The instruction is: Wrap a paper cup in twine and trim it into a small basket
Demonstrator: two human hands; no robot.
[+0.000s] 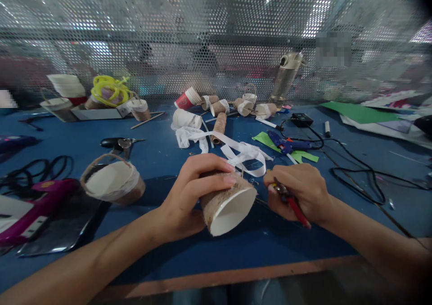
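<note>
My left hand (199,186) is wrapped round a paper cup covered in brown twine (216,201). The cup lies tilted on its side, its white open mouth turned toward me and to the right. In my right hand (300,188), just right of the cup, is a small pair of red-handled pliers (296,208); my fingers hide most of the jaws. Loose thin strands show between the cup and the pliers. Behind both hands lies a tangle of white ribbon (245,156). A finished-looking cup basket with a twine handle (118,183) stands to my left.
A twine spool (219,127), white cups (187,119) and several small twine-wrapped cups lie farther back. A blue glue gun (290,144) with a black cord is at right. A magenta glue gun (40,206) and a dark tablet-like slab (64,233) are at left. Perforated metal (202,35) closes off the back.
</note>
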